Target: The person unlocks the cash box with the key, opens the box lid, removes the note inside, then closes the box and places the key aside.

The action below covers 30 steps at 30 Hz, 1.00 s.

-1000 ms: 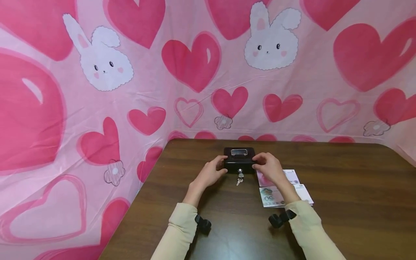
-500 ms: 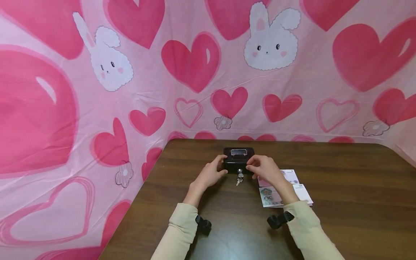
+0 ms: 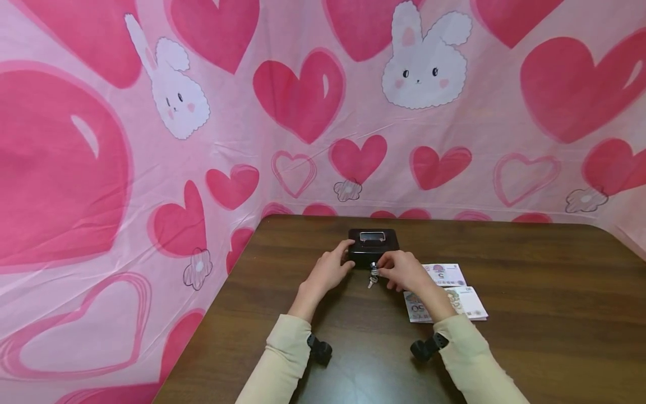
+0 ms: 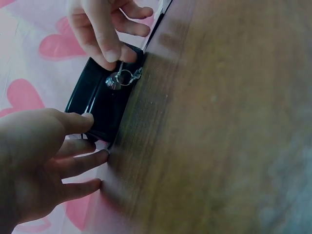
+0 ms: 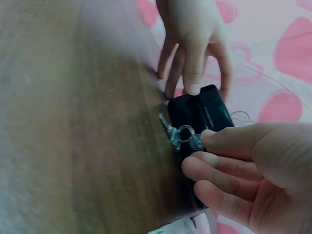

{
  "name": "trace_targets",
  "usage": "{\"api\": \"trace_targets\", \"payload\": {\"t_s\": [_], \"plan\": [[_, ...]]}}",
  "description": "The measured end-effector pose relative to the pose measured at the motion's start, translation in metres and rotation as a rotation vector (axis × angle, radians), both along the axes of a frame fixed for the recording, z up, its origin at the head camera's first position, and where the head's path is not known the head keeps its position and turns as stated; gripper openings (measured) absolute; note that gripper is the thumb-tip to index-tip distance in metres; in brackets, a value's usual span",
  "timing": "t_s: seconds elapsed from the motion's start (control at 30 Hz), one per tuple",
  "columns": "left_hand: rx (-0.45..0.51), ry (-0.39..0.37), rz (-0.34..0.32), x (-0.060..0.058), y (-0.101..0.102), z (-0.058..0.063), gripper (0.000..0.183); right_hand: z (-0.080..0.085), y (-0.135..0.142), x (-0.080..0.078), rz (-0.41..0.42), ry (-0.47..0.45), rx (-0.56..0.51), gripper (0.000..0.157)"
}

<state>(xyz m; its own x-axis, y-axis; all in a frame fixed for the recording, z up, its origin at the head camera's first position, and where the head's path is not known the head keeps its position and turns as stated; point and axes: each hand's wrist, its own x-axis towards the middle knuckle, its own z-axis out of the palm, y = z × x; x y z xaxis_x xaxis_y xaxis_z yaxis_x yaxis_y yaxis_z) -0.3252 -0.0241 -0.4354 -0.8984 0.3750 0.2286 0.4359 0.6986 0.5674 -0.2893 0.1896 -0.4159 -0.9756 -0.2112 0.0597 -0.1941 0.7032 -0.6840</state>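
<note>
A small black cash box point(image 3: 360, 257) with a metal handle on its lid stands closed on the table. My left hand point(image 3: 327, 274) holds its left end, thumb at the front and fingers around the side. In the left wrist view a round silver lock point(image 4: 113, 82) shows on the box's front. My right hand point(image 3: 405, 270) pinches a key point(image 5: 196, 142) at that lock between thumb and index finger, its other fingers loosely bent. From this key a ring point(image 5: 185, 127) hangs with a second key point(image 5: 163, 120). The fingertips partly cover the pinched key.
To the right of the box, pink banknotes point(image 3: 452, 274) lie on the brown wooden table point(image 3: 545, 303). A second stack of banknotes point(image 3: 473, 306) lies nearer, partly under my right forearm. A pink heart-patterned cloth point(image 3: 298, 185) hangs behind and to the left.
My right hand has left the box's right end, moved left and down along its front, and taken hold of the key at the lock. The left hand stays on the box.
</note>
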Motion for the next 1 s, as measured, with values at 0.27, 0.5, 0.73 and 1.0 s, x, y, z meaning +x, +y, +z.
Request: {"api": "trace_targets", "payload": {"t_s": [0.27, 0.5, 0.73, 1.0], "plan": [[-0.026, 0.010, -0.005, 0.0020, 0.0021, 0.0040, 0.056, -0.0038, -0.0038, 0.0001, -0.018, -0.017, -0.021, 0.012], [-0.044, -0.022, -0.005, 0.0037, 0.0010, 0.0058, 0.059, -0.0041, -0.0066, -0.0025, -0.011, 0.013, -0.064, 0.013], [-0.055, -0.046, -0.007, 0.0035, 0.0007, 0.0058, 0.061, -0.0037, -0.0098, -0.0014, -0.010, 0.068, -0.071, 0.013], [-0.053, -0.012, 0.014, 0.0049, 0.0015, 0.0035, 0.053, -0.0070, -0.0077, -0.0004, -0.028, -0.028, -0.107, 0.015]]}}
